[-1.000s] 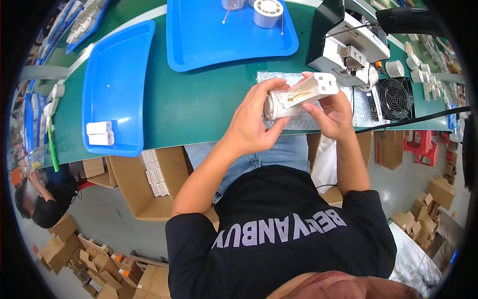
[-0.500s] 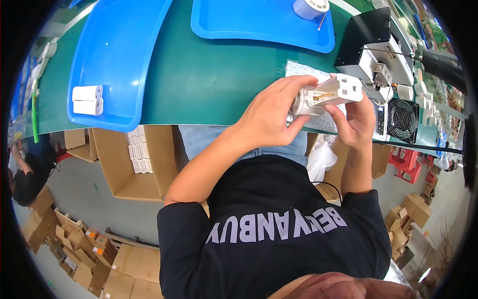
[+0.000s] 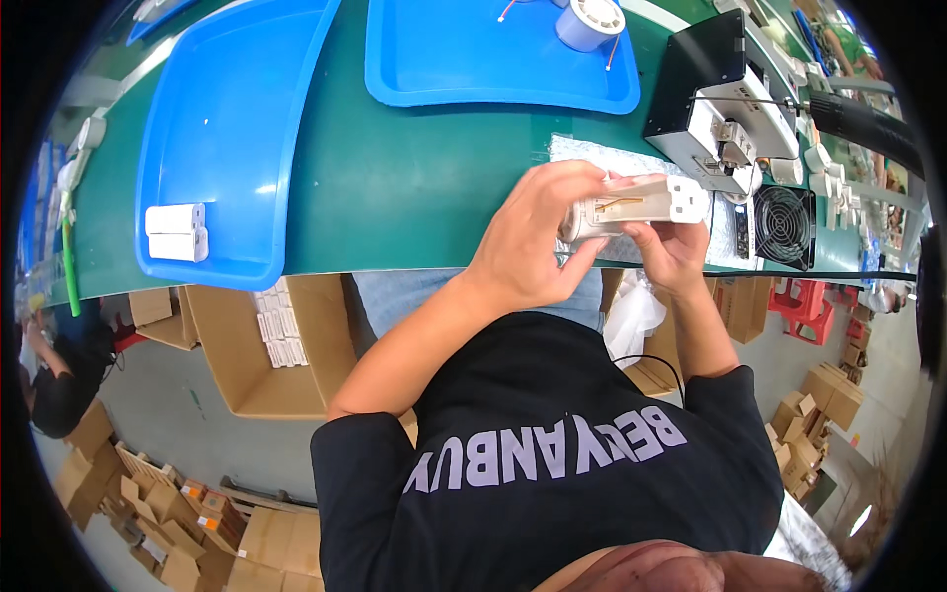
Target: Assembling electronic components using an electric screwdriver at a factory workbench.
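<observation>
Both hands hold one white plastic housing over the near edge of the green table. It has an open, box-like body with thin orange-yellow wires inside and square holes in its right end face. My left hand is closed round the rounder left end, thumb below and fingers above. My right hand grips the box-like end from below and behind, its thumb on the near side. Some right-hand fingers are hidden behind the housing. Beneath the hands lies a silvery bubble-wrap sheet.
A blue tray at left holds white double-cylinder parts. Another blue tray holds a white round part with wires. At right stand a black-and-white machine and a black fan. An open carton sits below the table edge.
The whole view has shifted, so the table sits lower in it. The housing is still in both hands and now lies more level, its right end less raised.
</observation>
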Tool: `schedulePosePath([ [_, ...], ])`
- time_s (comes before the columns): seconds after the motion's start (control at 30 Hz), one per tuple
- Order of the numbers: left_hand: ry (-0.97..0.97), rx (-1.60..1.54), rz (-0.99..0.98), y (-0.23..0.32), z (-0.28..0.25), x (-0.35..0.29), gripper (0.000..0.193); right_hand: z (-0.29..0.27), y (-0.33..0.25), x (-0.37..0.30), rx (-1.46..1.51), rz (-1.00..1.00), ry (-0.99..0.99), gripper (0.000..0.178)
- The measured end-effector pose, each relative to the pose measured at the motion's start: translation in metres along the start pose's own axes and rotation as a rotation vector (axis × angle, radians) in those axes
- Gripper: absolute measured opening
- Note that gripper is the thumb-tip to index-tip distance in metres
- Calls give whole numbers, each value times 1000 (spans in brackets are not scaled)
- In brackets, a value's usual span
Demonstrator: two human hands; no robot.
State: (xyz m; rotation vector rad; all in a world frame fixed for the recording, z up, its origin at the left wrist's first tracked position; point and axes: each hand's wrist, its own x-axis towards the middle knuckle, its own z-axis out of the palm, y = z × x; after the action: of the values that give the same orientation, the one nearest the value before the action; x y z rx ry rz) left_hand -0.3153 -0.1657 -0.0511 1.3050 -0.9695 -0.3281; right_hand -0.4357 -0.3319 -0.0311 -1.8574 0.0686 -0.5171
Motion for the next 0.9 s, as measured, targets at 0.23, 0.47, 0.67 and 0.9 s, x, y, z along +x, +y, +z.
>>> schedulePosePath([
  [0.23, -70, 509, 203, 14, -4, 7, 33, 0, 1, 2, -53, -103, -39, 37],
  [0.47, -113, 574, 219, 18, -6, 6, 39, -4, 5, -6, 37, -62, 18, 40],
  [0.67, -125, 688, 119, 37, 4, 9, 40, -7, 8, 1, -18, -114, -36, 39],
  [0.9, -256, 244, 17, 13, -12, 21, 26, -13, 17, 0, -18, -204, -59, 42],
])
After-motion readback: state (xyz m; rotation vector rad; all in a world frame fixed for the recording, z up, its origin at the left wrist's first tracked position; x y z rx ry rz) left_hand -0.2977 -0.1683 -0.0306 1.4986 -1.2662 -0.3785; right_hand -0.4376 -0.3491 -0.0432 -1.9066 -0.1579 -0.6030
